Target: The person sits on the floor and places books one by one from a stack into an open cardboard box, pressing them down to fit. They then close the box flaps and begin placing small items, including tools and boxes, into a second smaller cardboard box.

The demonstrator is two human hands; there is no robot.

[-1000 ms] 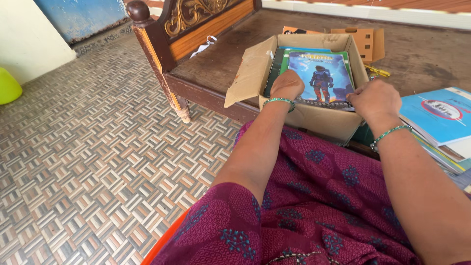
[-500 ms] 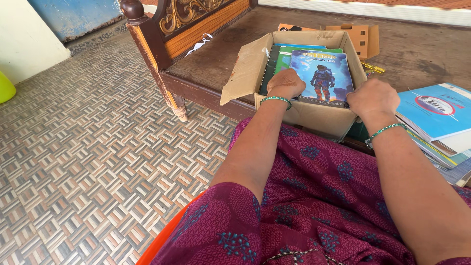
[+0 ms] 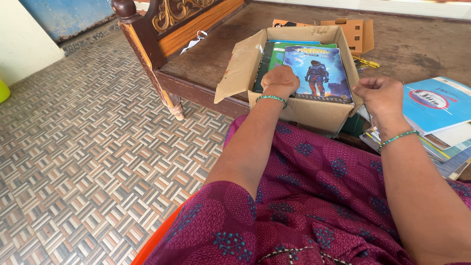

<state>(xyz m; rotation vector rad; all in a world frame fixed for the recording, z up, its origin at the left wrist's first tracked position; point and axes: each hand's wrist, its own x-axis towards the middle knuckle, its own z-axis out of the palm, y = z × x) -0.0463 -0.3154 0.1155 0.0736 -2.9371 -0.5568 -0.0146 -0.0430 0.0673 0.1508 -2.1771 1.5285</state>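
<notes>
One box (image 3: 314, 110) at the bench (image 3: 216, 64) front edge, two books visible inside. Left hand (image 3: 279, 81) laid loosely curled on the top book (image 3: 319, 73), gripping nothing. Right hand (image 3: 380, 95) pinched on the box's right rim. One stack (image 3: 436, 122) beside.

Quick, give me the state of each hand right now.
Left hand: fingers curled, pressing on the near edge of the blue book in the cardboard box.
Right hand: loosely closed by the box's right corner, holding nothing visible.
</notes>
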